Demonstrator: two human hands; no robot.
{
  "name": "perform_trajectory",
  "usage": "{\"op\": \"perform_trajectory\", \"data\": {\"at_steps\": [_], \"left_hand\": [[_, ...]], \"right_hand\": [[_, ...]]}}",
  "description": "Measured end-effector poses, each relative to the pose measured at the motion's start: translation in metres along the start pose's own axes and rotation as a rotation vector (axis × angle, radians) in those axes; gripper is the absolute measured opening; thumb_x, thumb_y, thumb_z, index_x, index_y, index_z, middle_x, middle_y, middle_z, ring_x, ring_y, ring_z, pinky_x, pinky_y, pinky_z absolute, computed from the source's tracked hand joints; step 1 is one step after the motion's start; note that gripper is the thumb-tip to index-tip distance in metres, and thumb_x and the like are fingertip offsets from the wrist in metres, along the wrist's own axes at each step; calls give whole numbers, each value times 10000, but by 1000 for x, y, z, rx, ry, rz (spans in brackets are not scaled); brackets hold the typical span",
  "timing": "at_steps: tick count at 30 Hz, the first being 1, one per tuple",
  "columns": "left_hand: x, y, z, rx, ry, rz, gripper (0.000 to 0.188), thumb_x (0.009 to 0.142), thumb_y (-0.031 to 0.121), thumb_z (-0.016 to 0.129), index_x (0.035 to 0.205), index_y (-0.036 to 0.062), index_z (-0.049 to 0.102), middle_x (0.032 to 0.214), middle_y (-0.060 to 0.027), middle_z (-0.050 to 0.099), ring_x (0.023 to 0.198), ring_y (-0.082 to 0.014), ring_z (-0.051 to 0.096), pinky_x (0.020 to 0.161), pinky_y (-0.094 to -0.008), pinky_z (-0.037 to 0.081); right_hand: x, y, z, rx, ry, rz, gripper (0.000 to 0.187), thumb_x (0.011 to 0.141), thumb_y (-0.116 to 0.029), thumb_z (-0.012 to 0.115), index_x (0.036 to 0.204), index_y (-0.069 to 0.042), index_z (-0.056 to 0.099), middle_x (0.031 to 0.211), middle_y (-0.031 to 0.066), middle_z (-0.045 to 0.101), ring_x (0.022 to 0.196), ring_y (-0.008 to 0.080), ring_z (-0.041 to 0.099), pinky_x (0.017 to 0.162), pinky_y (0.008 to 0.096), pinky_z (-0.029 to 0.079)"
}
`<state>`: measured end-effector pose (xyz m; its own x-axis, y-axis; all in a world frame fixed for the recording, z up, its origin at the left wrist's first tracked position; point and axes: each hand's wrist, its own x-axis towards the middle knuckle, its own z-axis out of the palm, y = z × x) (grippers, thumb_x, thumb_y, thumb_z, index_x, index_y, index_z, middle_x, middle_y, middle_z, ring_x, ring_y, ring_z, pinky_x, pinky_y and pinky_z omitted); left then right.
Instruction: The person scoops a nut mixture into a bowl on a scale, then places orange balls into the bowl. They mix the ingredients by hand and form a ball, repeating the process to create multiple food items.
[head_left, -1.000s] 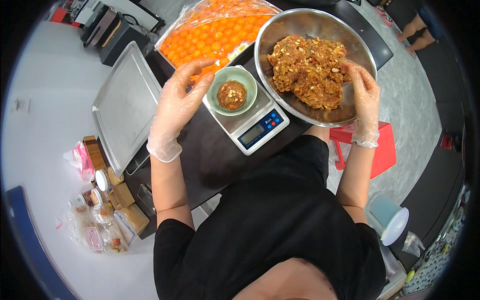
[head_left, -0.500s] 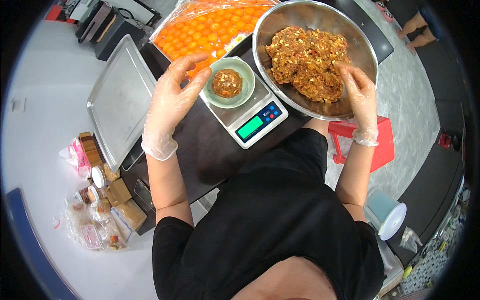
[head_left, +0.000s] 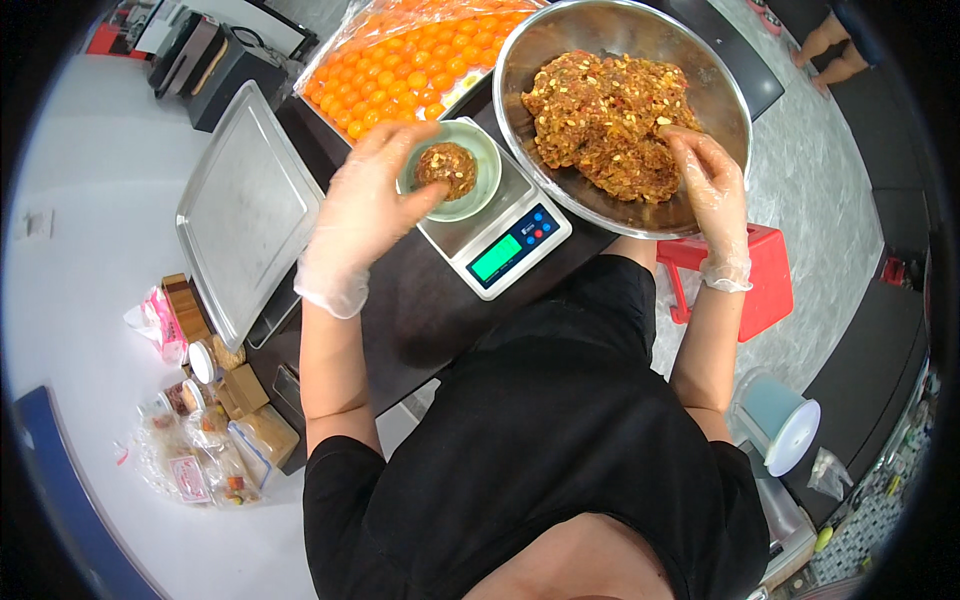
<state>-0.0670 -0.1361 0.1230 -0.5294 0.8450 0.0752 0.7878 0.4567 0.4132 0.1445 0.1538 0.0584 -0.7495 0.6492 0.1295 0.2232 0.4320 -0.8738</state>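
Both my hands wear clear gloves. My left hand [head_left: 375, 200] reaches over a small pale green bowl [head_left: 487, 188]. Its thumb and fingers are spread either side of a round ball of nutty brown filling [head_left: 446, 168] in the bowl; the thumb overlaps the ball's lower left. Under the bowl is a kitchen scale [head_left: 508, 255] with a lit green display. My right hand [head_left: 712, 180] is inside a large steel mixing bowl [head_left: 745, 110], at the right edge of a big mound of the same filling [head_left: 610, 125]. Its fingertips are pinched together; what they hold is too small to make out.
Behind the scale, a tray of orange egg yolks [head_left: 400, 75] lies partly under plastic film. An empty metal baking tray [head_left: 245, 210] is at the left, near jars and bagged ingredients [head_left: 205, 435]. A red stool [head_left: 755, 285] stands right of the dark table [head_left: 400, 320].
My left hand has moved right, from beside the small bowl to over the ball. My right hand stays at the mound's edge, shifted slightly.
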Motion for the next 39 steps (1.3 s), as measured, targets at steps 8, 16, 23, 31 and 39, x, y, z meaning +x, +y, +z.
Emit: {"op": "perform_trajectory", "data": {"at_steps": [8, 16, 23, 31, 39], "left_hand": [[19, -4, 48, 157, -156, 12, 489, 717, 178, 737, 1173, 88, 585, 1168, -172, 590, 1081, -345, 592, 932, -409, 492], [36, 17, 11, -1192, -4, -274, 421, 885, 268, 672, 1226, 44, 570, 1103, -126, 642, 1027, -263, 647, 864, -359, 538], [74, 50, 53, -2042, -290, -349, 497, 1020, 423, 409, 1331, 43, 485, 1297, -220, 564, 1157, -371, 592, 905, -504, 544], [84, 90, 55, -2023, -230, -347, 425, 1002, 313, 512, 1351, 69, 502, 1311, -125, 566, 1188, -249, 574, 951, -428, 518], [81, 100, 52, -1806, -89, -311, 379, 969, 191, 562, 1312, 38, 512, 1271, -132, 569, 1160, -224, 569, 970, -399, 497]], "right_hand": [[1, 1, 2, 26, 33, -26, 242, 913, -176, 643, 1050, 17, 696, 1023, 112, 687, 967, 180, 639, 889, 296, 474], [2, -7, 2, 64, 40, -28, 229, 912, -167, 644, 1047, 9, 698, 1019, 110, 695, 971, 187, 651, 876, 297, 486], [6, -73, 16, 203, -59, -182, 246, 845, -156, 719, 1047, -16, 706, 909, 64, 681, 707, 95, 567, 643, 238, 466], [7, -90, 7, 156, -22, -313, 321, 760, -156, 781, 1038, -29, 682, 801, 66, 600, 624, 149, 540, 602, 271, 466], [13, -91, 7, -36, 56, -468, 221, 751, -151, 748, 926, -34, 681, 797, 119, 652, 711, 273, 663, 654, 352, 529]]}}
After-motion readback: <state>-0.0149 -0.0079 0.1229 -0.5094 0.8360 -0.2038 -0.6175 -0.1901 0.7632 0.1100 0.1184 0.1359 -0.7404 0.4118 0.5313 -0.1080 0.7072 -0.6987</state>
